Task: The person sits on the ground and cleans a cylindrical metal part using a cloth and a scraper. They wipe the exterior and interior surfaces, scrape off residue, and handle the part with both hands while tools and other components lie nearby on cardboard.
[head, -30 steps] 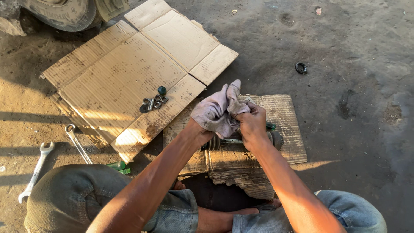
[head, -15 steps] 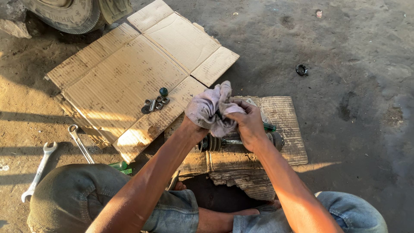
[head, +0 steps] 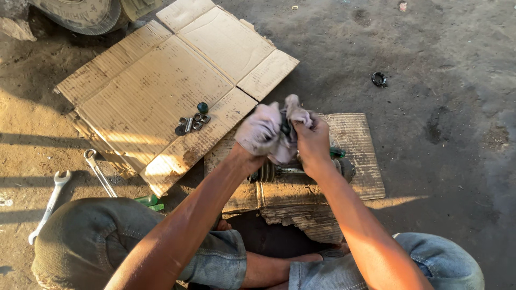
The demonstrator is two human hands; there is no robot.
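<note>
While dirt ground [head: 441, 161] lies open to the right, flattened cardboard [head: 145, 96] fills the upper left, bolts [head: 191, 124] near its lower edge. Over a small mat [head: 357, 156], both hands, left [head: 258, 131] and right [head: 312, 142], clench a rag [head: 271, 123] around a dark part.

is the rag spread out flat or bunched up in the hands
Bunched up. The pale rag is crumpled between the left hand and the right hand, wrapped round a small dark part; no flat cloth shows.
</note>
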